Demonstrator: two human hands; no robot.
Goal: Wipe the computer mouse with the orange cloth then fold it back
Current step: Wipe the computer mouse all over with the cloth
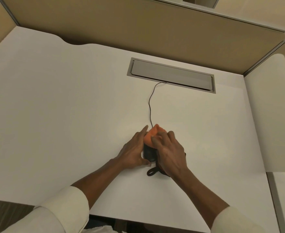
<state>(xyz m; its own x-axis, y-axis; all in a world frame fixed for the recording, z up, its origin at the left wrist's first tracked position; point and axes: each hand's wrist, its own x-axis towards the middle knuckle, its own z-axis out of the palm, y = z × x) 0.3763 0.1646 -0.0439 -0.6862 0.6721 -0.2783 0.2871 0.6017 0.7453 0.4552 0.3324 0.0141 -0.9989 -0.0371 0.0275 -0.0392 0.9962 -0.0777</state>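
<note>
Two hands are busy near the front middle of the white tabletop, and the job looks to be in its first half: the wiping is under way, the folding not yet begun. The black mouse sits between the hands, its rear end showing dark and bare, its front end hidden under the orange cloth. The left hand cups the mouse from its left side, fingers stretched forward along it and thumb tucked near the tail end, steadying it rather than gripping hard. The right hand lies over the top with its fingers curled and pressed down on the cloth, holding it bunched against the mouse. The thin black cable runs away from the mouse's nose across the tabletop to the grey hatch set in the surface further back.

How much of the mouse has been rubbed clean I cannot tell; the cloth covers only the front part right now, so the back and sides may want a pass. A dark loop lies just beside the right wrist, perhaps a strap; what it belongs to is unclear. Left to do, as I judge it: finish wiping, lift the cloth clear, and fold it flat again.
</note>
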